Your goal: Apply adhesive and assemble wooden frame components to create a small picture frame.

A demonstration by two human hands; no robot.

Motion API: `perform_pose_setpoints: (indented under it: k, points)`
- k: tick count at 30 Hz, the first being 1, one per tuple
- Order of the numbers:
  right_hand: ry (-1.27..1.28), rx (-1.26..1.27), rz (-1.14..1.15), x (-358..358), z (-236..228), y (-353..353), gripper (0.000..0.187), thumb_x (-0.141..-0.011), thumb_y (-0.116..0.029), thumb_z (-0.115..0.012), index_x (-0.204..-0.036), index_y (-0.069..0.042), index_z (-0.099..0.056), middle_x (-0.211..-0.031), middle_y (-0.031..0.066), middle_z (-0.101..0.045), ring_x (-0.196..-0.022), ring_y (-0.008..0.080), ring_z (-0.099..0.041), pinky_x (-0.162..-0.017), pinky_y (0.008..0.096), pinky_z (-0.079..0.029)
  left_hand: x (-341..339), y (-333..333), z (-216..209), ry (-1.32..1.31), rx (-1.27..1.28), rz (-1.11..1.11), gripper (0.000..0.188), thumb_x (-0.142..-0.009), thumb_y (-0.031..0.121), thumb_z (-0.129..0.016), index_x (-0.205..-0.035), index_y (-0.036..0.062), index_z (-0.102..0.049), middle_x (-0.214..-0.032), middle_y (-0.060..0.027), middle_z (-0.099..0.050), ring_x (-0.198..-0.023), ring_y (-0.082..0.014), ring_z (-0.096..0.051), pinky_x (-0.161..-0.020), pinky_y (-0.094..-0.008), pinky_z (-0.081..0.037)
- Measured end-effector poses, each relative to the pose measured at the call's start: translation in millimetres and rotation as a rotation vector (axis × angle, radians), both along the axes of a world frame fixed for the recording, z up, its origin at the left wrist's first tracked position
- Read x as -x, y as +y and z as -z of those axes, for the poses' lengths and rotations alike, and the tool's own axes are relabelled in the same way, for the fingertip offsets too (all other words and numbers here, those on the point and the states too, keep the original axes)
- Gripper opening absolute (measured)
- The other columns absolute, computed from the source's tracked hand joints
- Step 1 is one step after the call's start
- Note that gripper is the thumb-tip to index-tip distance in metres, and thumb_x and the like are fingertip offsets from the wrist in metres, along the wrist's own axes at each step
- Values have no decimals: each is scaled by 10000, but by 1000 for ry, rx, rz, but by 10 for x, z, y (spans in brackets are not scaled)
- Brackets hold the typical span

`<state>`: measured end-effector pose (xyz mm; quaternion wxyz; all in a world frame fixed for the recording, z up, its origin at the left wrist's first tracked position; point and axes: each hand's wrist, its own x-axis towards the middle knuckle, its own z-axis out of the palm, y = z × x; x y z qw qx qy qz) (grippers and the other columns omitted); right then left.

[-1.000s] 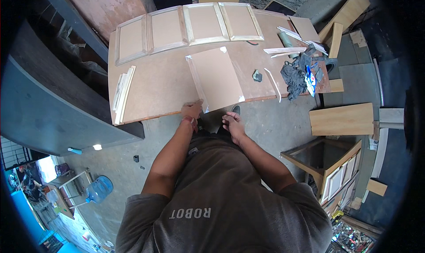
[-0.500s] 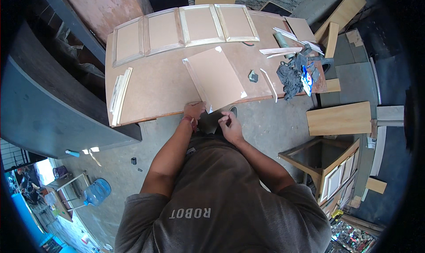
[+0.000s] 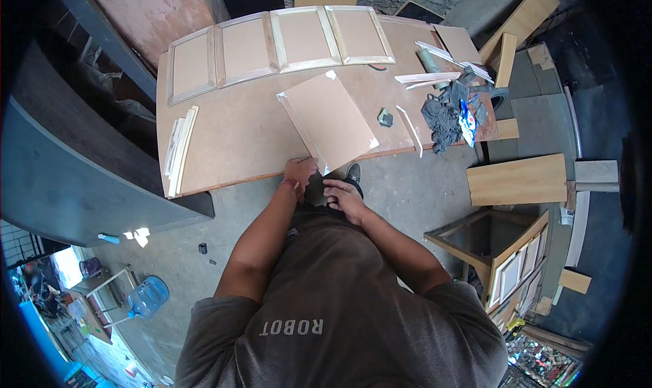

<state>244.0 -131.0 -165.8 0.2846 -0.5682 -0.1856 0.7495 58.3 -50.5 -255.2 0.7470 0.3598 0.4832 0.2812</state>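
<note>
A flat brown panel [image 3: 333, 116] with white patches on its corners lies slanted across the workbench, its near corner reaching past the front edge. Closed at that panel's left edge, close to the near corner, is my left hand [image 3: 301, 171]; the undersides of its fingers are hidden. My right hand [image 3: 346, 199] hovers just below the corner, off the bench and apart from the panel. Its fingers are loosely bent and spread, with nothing visible in them. A small dark block [image 3: 386, 118] and a thin white strip [image 3: 409, 130] lie right of the panel.
Several framed panels [image 3: 244, 50] line the bench's far side. Wooden strips [image 3: 182, 150] lie at its left end. Dark crumpled cloth [image 3: 441, 120], a green roll [image 3: 428, 61] and white strips fill the right end. A wooden frame stand [image 3: 492, 252] is on the floor at right.
My right hand has dropped lower and a little left, its fingers going from a pinch near the panel's corner to a looser spread. My left hand stays at the panel's edge.
</note>
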Motion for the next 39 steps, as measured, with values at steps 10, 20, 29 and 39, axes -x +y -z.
perform_pose_setpoints:
  k: [10, 20, 29, 39]
  points:
    - [-51, -17, -39, -56, 30, -14, 359, -940, -128, -652, -1298, -115, -627, -996, -30, -668, -783, 52, -585, -697, 220, -500, 13, 61, 137, 377, 25, -236, 300, -828, 301, -721, -864, 9, -776, -801, -94, -766, -754, -170, -724, -724, -309, -555]
    - [-135, -32, 177, -417, 89, -7, 357, -946, -131, -632, -1299, -77, -612, -984, -14, -669, -764, 63, -578, -684, 223, -492, 166, 30, -262, 630, -159, -275, 293, -834, 294, -748, -808, 2, -759, -732, -90, -742, -691, -166, -696, -678, -323, -542]
    - [-235, -217, 546, -1028, 106, 365, 308, -942, -110, -603, -1249, -113, -611, -907, -11, -626, -743, 78, -555, -667, 221, -454, 180, 48, -244, 487, -184, -477, 171, -897, 168, -735, -845, 6, -718, -739, -25, -687, -663, -100, -617, -630, -259, -504]
    - [-790, -537, 771, -2414, -167, 1637, 340, -884, -29, -689, -1211, 14, -604, -819, -25, -600, -757, 64, -552, -702, 223, -456, 328, -117, -70, 507, -295, -706, 190, -880, 177, -769, -924, -3, -726, -803, -27, -697, -724, -96, -613, -701, -262, -512]
